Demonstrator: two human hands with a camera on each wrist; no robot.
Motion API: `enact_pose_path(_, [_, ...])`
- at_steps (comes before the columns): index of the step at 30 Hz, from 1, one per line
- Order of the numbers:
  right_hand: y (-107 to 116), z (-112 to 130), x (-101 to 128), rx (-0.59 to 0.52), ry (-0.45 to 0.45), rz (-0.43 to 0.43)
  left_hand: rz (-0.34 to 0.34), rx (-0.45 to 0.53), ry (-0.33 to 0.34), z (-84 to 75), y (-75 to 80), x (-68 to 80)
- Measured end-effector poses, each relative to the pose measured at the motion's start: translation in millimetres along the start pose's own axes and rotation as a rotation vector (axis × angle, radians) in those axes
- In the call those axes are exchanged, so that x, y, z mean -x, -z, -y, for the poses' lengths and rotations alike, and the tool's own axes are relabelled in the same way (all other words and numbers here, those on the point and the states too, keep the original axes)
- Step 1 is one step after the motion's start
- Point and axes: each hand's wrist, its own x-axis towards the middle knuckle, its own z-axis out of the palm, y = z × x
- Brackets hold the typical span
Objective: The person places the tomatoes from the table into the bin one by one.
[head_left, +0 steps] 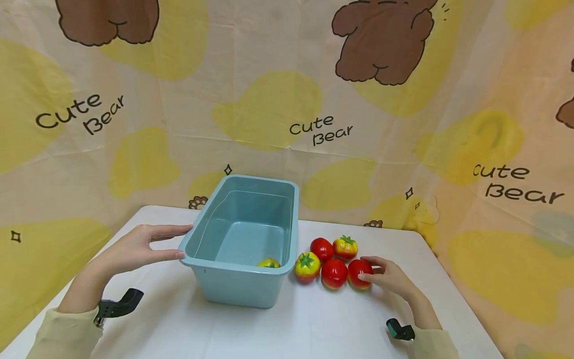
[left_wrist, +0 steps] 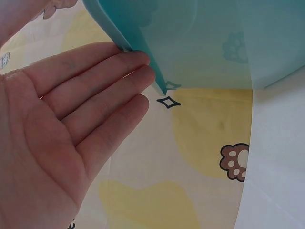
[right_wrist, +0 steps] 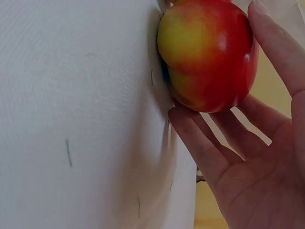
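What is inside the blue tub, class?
Inside the tub lies one yellow-green tomato, against the near wall. That wall covers the tomato's lower part and the nearest strip of floor, so anything lying there cannot be seen.

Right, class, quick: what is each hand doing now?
Left hand: open, straight fingers touching the tub rim.
Right hand: fingers curled round a tomato on the table.

Both arms wear pale cream-yellow long sleeves, cuffs ending at the wrists. Left wrist carries a black strap with a black angled camera mount (head_left: 118, 305). Right wrist carries a smaller black mount (head_left: 400, 330), teal-tinted at one end. Hands bare.
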Motion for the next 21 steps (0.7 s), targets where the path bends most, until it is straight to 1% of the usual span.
enact_pose_path(13, [-3.7,1.3,-1.2,0.005,0.047,0.003,-0.012,0.001,-0.012,0.5,-0.2,0.1])
enact_pose_path(21, [-2.5,-0.1,-1.8,0.001,0.041,0.001,-0.015,-0.003,-0.015,0.4,-0.7,0.1])
